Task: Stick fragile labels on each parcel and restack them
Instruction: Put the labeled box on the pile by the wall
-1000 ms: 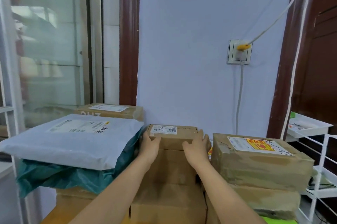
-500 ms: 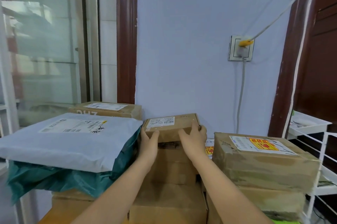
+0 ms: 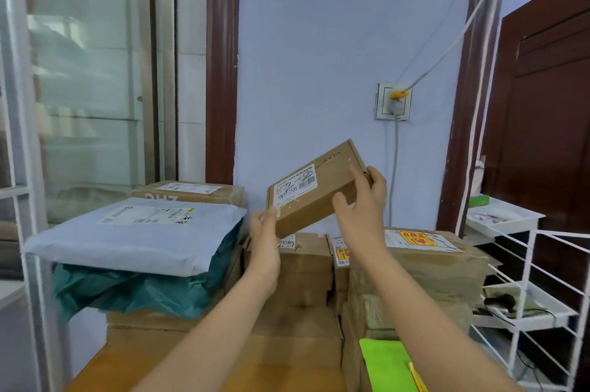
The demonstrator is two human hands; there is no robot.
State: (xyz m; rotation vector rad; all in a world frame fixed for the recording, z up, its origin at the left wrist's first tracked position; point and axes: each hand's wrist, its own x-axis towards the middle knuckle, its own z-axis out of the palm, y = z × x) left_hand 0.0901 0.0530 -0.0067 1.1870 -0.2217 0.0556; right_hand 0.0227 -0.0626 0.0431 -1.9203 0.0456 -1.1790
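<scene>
A small brown cardboard box (image 3: 314,192) with a white shipping label hangs tilted in the air above the middle stack. My left hand (image 3: 265,232) grips its lower left corner. My right hand (image 3: 364,203) grips its right end, fingers curled over the top edge. Below it stands a stack of brown boxes (image 3: 303,267). To the right sits a taped brown parcel (image 3: 424,264) carrying a yellow and red fragile label (image 3: 418,239). A grey mailer bag (image 3: 134,232) lies on a teal bag at the left.
Another box (image 3: 188,192) stands behind the grey mailer. A white wire rack (image 3: 539,292) with trays stands at the right. A green sheet (image 3: 386,363) lies at the bottom right. A wall socket (image 3: 393,101) with cables is on the wall behind.
Both hands have lifted the small box off the middle stack and tilted it, its right end now higher. A box underneath with a label is uncovered.
</scene>
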